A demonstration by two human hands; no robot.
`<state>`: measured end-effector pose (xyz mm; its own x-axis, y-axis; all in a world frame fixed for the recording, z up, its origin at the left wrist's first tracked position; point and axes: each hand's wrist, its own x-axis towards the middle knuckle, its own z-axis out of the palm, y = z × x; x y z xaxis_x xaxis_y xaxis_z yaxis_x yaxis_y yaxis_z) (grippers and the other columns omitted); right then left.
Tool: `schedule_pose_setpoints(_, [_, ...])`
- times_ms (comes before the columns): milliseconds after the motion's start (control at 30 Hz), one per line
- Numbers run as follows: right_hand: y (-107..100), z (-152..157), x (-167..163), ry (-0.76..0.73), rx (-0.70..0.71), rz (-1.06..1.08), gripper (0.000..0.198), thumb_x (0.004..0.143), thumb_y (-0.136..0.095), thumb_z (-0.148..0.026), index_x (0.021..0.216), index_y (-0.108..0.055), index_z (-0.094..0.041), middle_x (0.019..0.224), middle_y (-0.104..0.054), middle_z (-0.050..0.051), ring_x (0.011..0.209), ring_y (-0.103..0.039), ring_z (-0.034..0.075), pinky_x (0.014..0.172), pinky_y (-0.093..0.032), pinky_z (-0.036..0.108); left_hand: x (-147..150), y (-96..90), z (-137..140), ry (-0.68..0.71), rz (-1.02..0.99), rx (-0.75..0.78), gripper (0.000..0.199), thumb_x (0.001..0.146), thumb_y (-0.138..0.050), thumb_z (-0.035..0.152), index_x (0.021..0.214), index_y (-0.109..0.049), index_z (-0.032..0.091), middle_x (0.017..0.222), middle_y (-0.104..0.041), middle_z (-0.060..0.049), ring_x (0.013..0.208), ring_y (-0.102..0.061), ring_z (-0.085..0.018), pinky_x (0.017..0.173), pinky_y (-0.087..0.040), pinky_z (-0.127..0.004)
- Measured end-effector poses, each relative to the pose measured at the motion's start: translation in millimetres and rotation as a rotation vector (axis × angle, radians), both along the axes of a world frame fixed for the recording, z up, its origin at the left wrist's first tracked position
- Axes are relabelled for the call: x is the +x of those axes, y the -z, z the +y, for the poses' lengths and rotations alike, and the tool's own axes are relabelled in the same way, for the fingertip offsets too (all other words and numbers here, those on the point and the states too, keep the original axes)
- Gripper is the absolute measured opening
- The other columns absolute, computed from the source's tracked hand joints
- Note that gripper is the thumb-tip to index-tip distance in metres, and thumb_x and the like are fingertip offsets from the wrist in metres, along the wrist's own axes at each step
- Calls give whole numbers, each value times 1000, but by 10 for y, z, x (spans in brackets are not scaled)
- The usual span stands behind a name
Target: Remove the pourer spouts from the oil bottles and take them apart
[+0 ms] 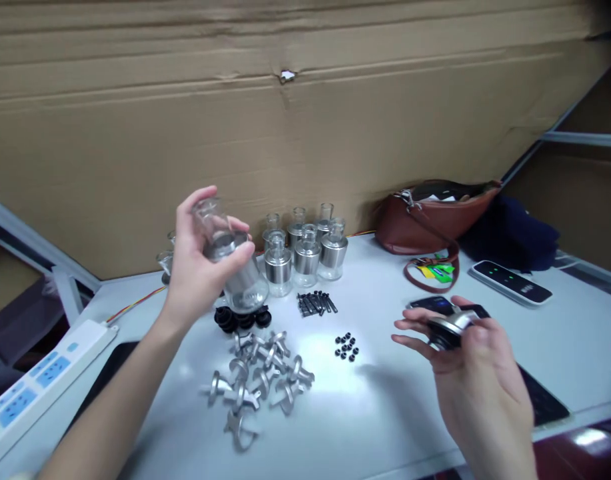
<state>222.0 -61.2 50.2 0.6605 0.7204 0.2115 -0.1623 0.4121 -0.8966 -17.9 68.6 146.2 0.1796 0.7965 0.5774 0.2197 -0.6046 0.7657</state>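
My left hand point(205, 260) grips a clear glass bottle point(246, 288) with a metal band around its body, tilted and lifted above the table. In my right hand point(478, 373) is a metal and black lid-like part point(452, 327), pinched between thumb and fingers; its underside is partly hidden. Below the left hand lie black rubber stoppers point(244, 319) and a pile of silver metal fittings point(265, 373). Toward the middle are thin black strips point(316, 303) and several small black rings point(346, 347). Similar banded glass bottles point(305, 257) stand behind.
A white power strip point(40, 380) lies at the left edge of the table point(335, 427). At the back right are a brown leather bag point(435, 223), a dark blue cloth item point(515, 230) and a white device point(510, 283). Cardboard point(305, 133) walls the back.
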Motion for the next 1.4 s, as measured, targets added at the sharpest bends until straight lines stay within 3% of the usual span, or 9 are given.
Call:
schedule_pose_setpoints(133, [23, -16, -10, -15, -15, 4, 24, 89, -60, -42, 108, -55, -28, 85, -72, 2, 74, -71, 19, 61, -61, 30, -15, 72, 383, -54, 95, 41, 58, 79, -63, 30, 127, -31, 24, 99, -65, -5, 99, -64, -22, 91, -51, -42])
schedule_pose_setpoints(333, [51, -64, 11, -31, -19, 0, 32, 85, -64, -45, 110, -54, -27, 84, -73, 3, 71, -71, 19, 59, -60, 30, 76, 229, 583, -46, 75, 161, 54, 78, -65, 26, 122, -32, 24, 99, -63, -3, 98, -61, -18, 94, -47, -40])
schedule_pose_setpoints(533, [62, -91, 51, -23, -20, -15, 34, 85, -65, -47, 109, -54, -26, 83, -73, 2, 68, -70, 19, 58, -59, 29, 67, 467, 683, 14, 44, 121, 58, 74, -70, 23, 119, -34, 26, 92, -61, 0, 88, -62, -17, 88, -47, -38])
schedule_pose_setpoints(700, [93, -96, 33, -41, -23, -36, 38, 83, -66, -48, 110, -53, -26, 83, -73, 2, 66, -69, 18, 60, -57, 30, 70, 616, 683, -68, 246, 139, 59, 70, -74, 21, 115, -35, 25, 95, -56, 1, 87, -61, -17, 85, -48, -35])
schedule_pose_setpoints(967, [75, -127, -17, -51, -30, -50, 39, 81, -67, -48, 110, -53, -26, 79, -74, 1, 63, -68, 18, 66, -54, 31, 132, 839, 716, -169, 334, 130, 55, 72, -71, 17, 111, -33, 23, 89, -54, 2, 81, -61, -16, 76, -48, -31])
schedule_pose_setpoints(1100, [68, -119, -49, -65, -62, -68, 36, 81, -67, -47, 107, -53, -26, 80, -74, 2, 63, -68, 19, 65, -53, 32, 122, 825, 730, -213, 402, 149, 34, 83, -56, 10, 109, -37, 20, 85, -53, 1, 74, -59, -14, 74, -48, -30])
schedule_pose_setpoints(1233, [40, -66, -21, -98, -59, -120, 33, 85, -64, -47, 109, -52, -27, 84, -76, 2, 70, -71, 21, 71, -54, 36, 75, 722, 693, -233, 515, 198, 16, 89, -51, 15, 105, -46, 16, 104, -53, -9, 91, -57, -20, 87, -47, -38])
schedule_pose_setpoints(1400, [-116, 331, 129, -128, -72, -140, 31, 84, -63, -51, 99, -51, -27, 91, -76, 2, 98, -71, 23, 97, -46, 45, -17, 515, 557, -226, 632, 253, 22, 95, -46, 23, 114, -52, 15, 115, -55, -12, 114, -51, -26, 101, -41, -44])
